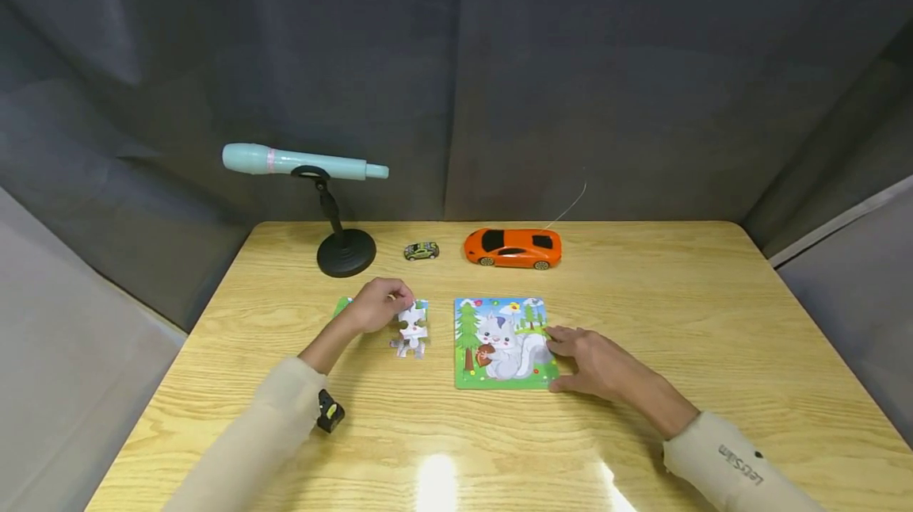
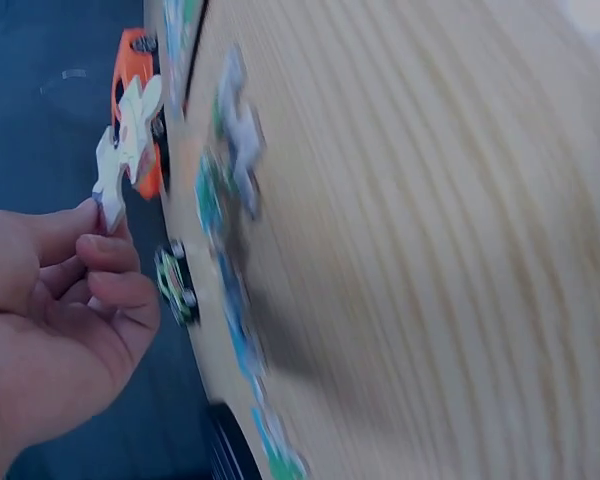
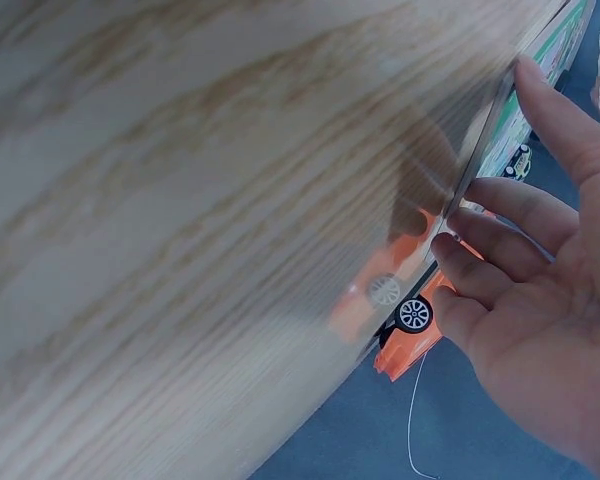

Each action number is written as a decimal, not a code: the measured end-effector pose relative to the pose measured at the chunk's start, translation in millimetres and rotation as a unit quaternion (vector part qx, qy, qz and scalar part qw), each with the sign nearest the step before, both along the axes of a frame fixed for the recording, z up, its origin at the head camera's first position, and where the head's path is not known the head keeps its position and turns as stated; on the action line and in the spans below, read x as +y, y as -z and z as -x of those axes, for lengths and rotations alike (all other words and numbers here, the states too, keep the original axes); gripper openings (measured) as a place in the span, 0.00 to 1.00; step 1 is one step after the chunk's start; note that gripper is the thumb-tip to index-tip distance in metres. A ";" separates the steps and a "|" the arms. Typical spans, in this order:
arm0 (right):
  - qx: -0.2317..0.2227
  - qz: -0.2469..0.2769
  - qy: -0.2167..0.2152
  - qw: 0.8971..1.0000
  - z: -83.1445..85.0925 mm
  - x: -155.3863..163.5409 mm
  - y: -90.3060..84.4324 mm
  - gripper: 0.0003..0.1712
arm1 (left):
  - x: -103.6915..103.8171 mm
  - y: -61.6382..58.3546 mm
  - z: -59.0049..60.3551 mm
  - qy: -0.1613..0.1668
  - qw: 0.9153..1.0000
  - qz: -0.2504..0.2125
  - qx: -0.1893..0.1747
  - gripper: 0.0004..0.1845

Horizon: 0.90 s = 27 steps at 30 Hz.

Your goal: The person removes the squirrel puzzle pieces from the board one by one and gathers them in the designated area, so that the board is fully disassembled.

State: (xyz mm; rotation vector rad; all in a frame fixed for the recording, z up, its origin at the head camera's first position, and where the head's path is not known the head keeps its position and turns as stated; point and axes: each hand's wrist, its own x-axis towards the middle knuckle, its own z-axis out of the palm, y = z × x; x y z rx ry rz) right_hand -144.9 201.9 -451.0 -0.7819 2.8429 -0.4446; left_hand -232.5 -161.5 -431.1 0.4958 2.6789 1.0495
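Note:
My left hand (image 1: 374, 306) is above the table, pinching a pale jigsaw puzzle piece (image 2: 135, 135) between thumb and fingertips. Below it, a grey jigsaw piece (image 2: 240, 140) and several coloured ones (image 2: 235, 310) lie on the wood, partly hidden by the hand in the head view. To the right is a square puzzle board (image 1: 467, 383) with a picture of a squirrel holding a nut. Along that board's right edge, my right hand (image 1: 595, 361) rests with fingers extended, thumb near the lower corner.
At the back left, a light-blue microphone (image 1: 314, 163) sits on a black stand (image 1: 346, 252). A small green toy car (image 1: 422, 250) and a larger orange toy car (image 1: 513, 249) with a thin antenna stand along the table's far side. Dark curtain (image 1: 571, 84) hangs behind.

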 end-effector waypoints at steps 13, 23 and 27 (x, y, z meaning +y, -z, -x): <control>-0.002 -0.002 0.000 1.000 1.1 0.3 0.3 0.39 | -50.4 5.2 4.7 0.036 0.996 0.045 -0.067 0.07; 0.000 0.003 -0.004 1.000 1.7 1.2 1.6 0.39 | -53.3 1.2 8.1 0.060 0.992 0.101 -0.047 0.08; 0.001 0.003 -0.005 1.000 1.4 0.8 1.6 0.39 | -52.1 5.0 8.6 0.046 0.993 0.109 -0.028 0.07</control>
